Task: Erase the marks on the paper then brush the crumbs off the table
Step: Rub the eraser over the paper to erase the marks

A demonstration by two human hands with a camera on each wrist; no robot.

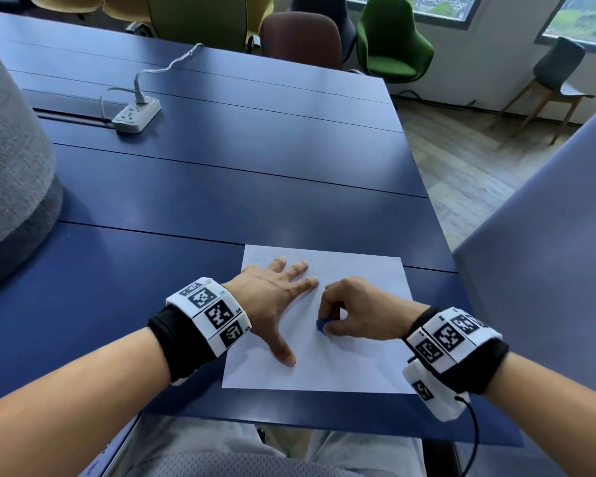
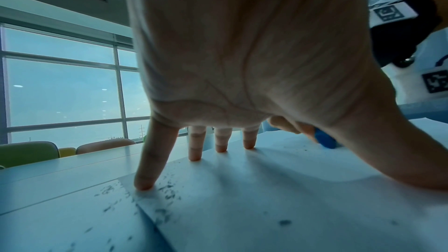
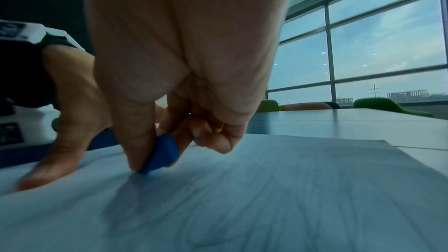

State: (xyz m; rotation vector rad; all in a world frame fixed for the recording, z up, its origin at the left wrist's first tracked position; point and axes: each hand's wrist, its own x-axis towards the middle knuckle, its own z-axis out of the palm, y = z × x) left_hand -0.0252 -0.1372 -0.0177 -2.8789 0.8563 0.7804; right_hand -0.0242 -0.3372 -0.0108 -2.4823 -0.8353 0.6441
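R hand (image 1: 355, 313) pinches the blue eraser (image 1: 320, 325) tip-down on the paper (image 1: 358, 366), just beside the flat, spread L hand (image 1: 272, 297) pinning it (crumbs (image 2: 167, 193) lie w/ the L fingers, far-left corner)

the left hand (image 2: 242, 55) fills the upper middle, palm arched above the paper (image 2: 278, 198), fingers spread and straight; the fingertips (image 2: 144, 186) press down on the sheet, the nearest one just inside its left edge, the thumb stretched out to the right and lying on it; dark eraser crumbs (image 2: 169, 193) lie scattered beside that fingertip, on the sheet and on the table (image 2: 60, 189) just past its edge; behind the thumb a blue eraser (image 2: 326, 139) shows, with fingers of the right hand (image 2: 288, 125) on it; chairs (image 2: 29, 152) and a large window (image 2: 63, 91) stand beyond the table.
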